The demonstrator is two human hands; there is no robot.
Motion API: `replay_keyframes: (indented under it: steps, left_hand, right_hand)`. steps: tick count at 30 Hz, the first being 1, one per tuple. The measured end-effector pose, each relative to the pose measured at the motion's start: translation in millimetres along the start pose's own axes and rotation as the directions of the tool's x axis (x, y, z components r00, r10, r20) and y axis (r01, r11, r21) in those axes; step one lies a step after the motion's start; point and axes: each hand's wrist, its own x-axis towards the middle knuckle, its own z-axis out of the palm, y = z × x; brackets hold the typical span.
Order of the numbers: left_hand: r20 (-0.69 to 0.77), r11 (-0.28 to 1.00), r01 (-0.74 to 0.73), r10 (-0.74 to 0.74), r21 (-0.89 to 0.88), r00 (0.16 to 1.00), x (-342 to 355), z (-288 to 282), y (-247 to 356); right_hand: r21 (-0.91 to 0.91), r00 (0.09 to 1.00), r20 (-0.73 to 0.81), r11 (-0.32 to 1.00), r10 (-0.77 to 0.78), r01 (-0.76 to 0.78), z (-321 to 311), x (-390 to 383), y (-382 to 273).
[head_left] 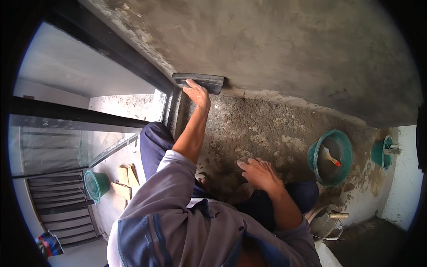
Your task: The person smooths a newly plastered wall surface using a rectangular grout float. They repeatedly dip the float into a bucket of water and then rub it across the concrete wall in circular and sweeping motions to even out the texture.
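My left hand (198,94) grips a dark plastering float (209,83), its fingers mostly hidden behind the tool. The float lies against the low edge of the grey plastered wall (284,49), close to the corner by the black door frame (133,58). Lower and to the right, my right hand (261,173) hovers over the rough, mortar-spotted floor (249,124). It holds nothing, and its fingers are loosely bent and apart. Nearest to it on the right stands a green bucket (313,156) with a paintbrush (331,156) inside, its handle tipped red.
A second green bucket (381,153) with a tool across its rim sits farther right. Near my right knee is a mortar-stained bucket (321,224) with a wooden-handled tool (339,216). Beyond the glass door lie another green bucket (96,185) and several board pieces (121,190).
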Motion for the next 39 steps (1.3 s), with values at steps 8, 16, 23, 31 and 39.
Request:
replay_keyframes:
  steps: [8, 16, 23, 31, 39]
  left_hand:
    - [0.789, 0.992, 0.129, -0.077, -0.003, 0.61, -304.3, 110.6, 105.1]
    - [0.895, 0.823, -0.413, 0.444, -0.39, 0.039, -338.3, 102.1, 188.0]
    - [0.842, 0.64, -0.634, 0.036, -0.433, -0.538, -396.0, 185.7, 236.4]
    - [0.645, 0.184, -0.701, -0.287, -0.689, -0.708, -527.1, 202.4, 127.9]
    - [0.683, 0.125, -0.817, -0.486, -0.563, -0.545, -590.9, 184.0, 48.6]
  right_hand:
    - [-0.102, 0.914, 0.272, 0.953, 0.301, -0.284, -16.3, -14.0, -29.9]
    - [0.092, 0.893, -0.332, 0.953, 0.303, -0.289, -35.6, -119.0, -105.0]
    - [0.426, 0.788, -0.538, 0.903, 0.3, -0.052, -51.7, -173.3, -91.8]
    - [0.239, 0.895, -0.438, 0.971, 0.085, 0.025, -31.9, -193.0, -21.2]
    - [0.182, 0.862, -0.467, 0.933, -0.195, 0.309, -43.5, -195.2, 70.1]
